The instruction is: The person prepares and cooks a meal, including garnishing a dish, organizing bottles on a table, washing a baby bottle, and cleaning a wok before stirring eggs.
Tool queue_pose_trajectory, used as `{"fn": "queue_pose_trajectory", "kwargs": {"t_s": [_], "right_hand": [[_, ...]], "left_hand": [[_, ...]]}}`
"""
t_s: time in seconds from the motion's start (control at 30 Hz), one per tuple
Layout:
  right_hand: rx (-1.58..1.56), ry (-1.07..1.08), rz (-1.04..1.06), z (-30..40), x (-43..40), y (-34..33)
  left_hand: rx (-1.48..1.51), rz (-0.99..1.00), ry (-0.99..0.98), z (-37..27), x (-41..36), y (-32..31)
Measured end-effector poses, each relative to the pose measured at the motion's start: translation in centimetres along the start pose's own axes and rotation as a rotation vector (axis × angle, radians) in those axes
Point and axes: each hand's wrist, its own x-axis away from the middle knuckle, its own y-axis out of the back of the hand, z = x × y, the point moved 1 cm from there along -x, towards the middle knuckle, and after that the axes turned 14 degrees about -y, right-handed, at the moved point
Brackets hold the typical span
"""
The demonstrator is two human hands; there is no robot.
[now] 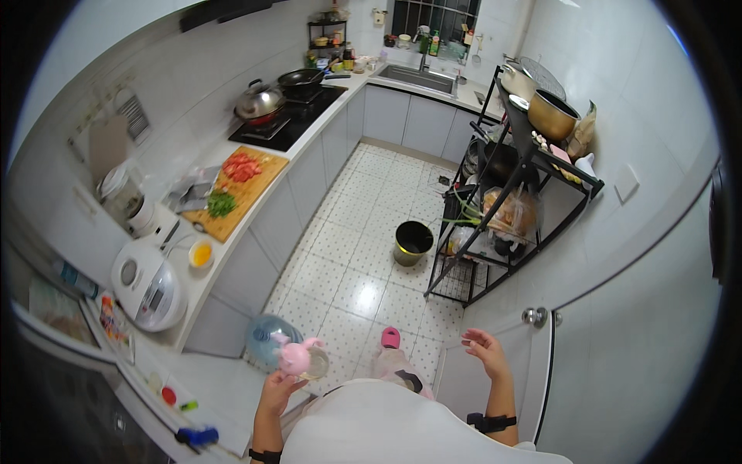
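Observation:
My left hand [279, 388] grips a clear glass cup [316, 364] with a pink animal-shaped part [295, 358] on it, low in front of my body. Just beyond the cup, a large blue plastic water bottle [268, 337] stands on the floor. My right hand [486, 349] is raised beside the white door, fingers apart, holding nothing. On the counter at left, a wooden cutting board [255, 185] bears cut red pieces [242, 167] and chopped greens [221, 204]. A small bowl with yellow contents [201, 254] sits near the white rice cooker [152, 288].
A black waste bin [413, 242] stands on the tiled floor. To the right rises a black metal rack [510, 232] with pots and bags, near the door knob [534, 316]. A lidded pan [259, 103] and a frying pan [300, 79] rest on the hob; a sink [420, 79] lies beyond.

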Motion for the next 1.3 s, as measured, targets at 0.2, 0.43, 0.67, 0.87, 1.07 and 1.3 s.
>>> {"fn": "queue_pose_trajectory", "kwargs": {"t_s": [0.2, 0.43, 0.67, 0.87, 1.07, 1.3], "right_hand": [[0.151, 0.232, 0.153, 11.6, -18.9, -1.9], [0.606, 0.414, 0.589, 25.8, -35.0, -12.4], [0.527, 0.237, 0.531, 31.0, -49.8, -12.3], [0.302, 0.091, 0.187, 34.4, -56.7, -6.9], [-0.037, -0.039, -0.097, 37.1, -62.0, -1.7], [0.076, 0.018, -0.11, 49.1, -78.9, 2.7]], "left_hand": [[0.071, -0.055, -0.195, 0.2, -17.3, -5.6], [-0.043, -0.038, -0.284, -3.1, -33.0, -12.7], [-0.251, 0.076, -0.109, -4.2, -50.1, -12.6], [-0.322, 0.374, -0.074, -8.2, -72.4, -20.3], [-0.037, 0.508, -0.028, -11.3, -90.8, -32.6], [-0.138, 0.55, -0.124, -11.2, -105.6, -44.8]]}}
